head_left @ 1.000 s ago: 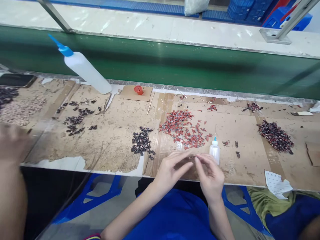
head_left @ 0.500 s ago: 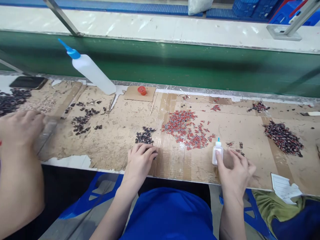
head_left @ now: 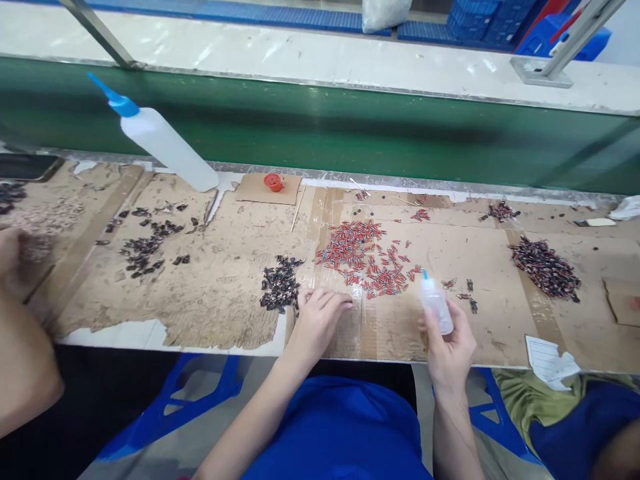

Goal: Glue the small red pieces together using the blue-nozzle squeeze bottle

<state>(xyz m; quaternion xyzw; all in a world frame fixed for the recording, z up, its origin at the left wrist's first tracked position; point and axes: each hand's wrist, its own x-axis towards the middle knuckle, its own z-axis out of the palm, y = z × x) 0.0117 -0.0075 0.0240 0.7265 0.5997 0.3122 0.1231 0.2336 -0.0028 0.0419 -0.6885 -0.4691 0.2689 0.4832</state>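
co-worker's arm (head_left: pixel 20 347) cropped, tiny parts (head_left: pixel 367 257) indistinct

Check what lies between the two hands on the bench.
Head view: only bare taped cardboard between left hand and right hand; the red parts lie farther back.

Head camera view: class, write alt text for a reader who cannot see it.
The right hand holds a small white dropper bottle above a cardboard-covered bench. The left hand rests beside a pile of dark parts, with red parts scattered behind.
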